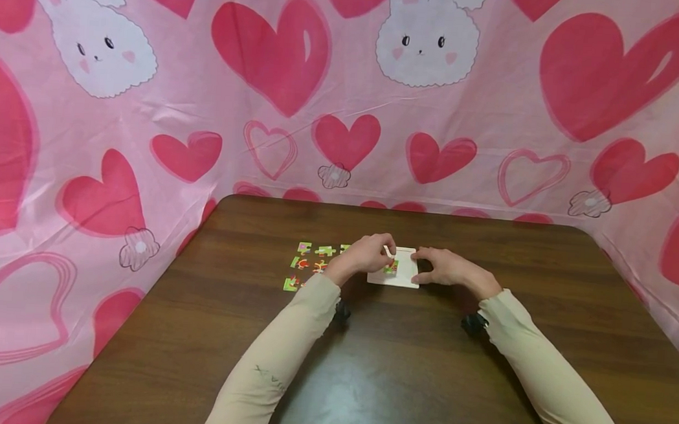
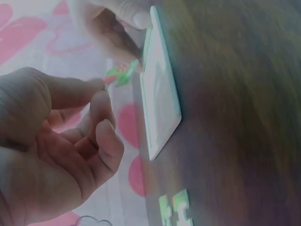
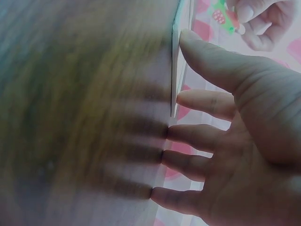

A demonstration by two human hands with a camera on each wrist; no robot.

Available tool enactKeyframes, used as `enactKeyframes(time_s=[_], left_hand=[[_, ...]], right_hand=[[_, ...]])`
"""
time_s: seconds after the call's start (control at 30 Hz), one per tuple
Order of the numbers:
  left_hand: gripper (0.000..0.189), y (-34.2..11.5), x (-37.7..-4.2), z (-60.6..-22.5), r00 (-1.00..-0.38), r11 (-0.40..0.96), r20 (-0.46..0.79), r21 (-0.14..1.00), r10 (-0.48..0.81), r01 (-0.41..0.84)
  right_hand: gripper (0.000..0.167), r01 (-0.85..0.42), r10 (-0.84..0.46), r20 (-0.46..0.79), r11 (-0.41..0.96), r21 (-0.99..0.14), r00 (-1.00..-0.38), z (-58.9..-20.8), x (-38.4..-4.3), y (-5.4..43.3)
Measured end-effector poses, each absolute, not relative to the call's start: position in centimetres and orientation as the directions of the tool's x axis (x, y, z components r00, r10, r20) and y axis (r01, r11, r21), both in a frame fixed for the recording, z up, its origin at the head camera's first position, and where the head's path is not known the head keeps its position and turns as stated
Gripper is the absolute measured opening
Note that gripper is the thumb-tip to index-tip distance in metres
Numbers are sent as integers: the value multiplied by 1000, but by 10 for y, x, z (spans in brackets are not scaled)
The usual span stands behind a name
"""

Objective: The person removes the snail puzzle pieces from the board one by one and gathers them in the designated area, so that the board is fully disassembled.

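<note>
A green jigsaw puzzle piece (image 2: pixel 123 75) with a red printed shape is pinched between thumb and forefinger of my left hand (image 1: pixel 366 254). That piece hangs over the white puzzle tray (image 1: pixel 407 267), tilted and above its surface in the left wrist view. On the tray's right side my right hand (image 1: pixel 451 268) spreads its fingers, the thumb touching the rim toward me and the forefinger the far part. The other right fingertips (image 3: pixel 169 132) rest on the tabletop beside the tray.
Several loose puzzle pieces (image 1: pixel 325 251) lie in rows on the brown wooden table (image 1: pixel 400 365), left of the tray and partly hidden by my left arm. A pink curtain (image 1: pixel 381 98) with hearts and rabbits hangs behind the table and along its sides.
</note>
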State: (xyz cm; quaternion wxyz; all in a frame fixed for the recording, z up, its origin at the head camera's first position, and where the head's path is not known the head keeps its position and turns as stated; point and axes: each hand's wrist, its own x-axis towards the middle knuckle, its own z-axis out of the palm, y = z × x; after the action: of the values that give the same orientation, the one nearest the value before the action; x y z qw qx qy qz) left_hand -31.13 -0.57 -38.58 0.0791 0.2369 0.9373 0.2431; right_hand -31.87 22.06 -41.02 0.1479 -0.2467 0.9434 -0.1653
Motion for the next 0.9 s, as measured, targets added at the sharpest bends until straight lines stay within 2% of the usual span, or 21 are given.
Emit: enactKeyframes(time_s=[0.3,0.63,0.9], left_hand=[[14,-26,-305,-385,-879,760,-57,531,474,375],[12,-57,-298,-384,-863,738,-50,545,503,398],[8,-81,-292,-383,-873,763,-72,524,483,379]], right_hand=[[68,-407,-505,-210,832,-377,-837,-410,-317,221],[66,-414,-508,-196,829,-377,-839,-409,-315,221],[65,-426,-522,-182,816,-392,-833,-408,-314,221]])
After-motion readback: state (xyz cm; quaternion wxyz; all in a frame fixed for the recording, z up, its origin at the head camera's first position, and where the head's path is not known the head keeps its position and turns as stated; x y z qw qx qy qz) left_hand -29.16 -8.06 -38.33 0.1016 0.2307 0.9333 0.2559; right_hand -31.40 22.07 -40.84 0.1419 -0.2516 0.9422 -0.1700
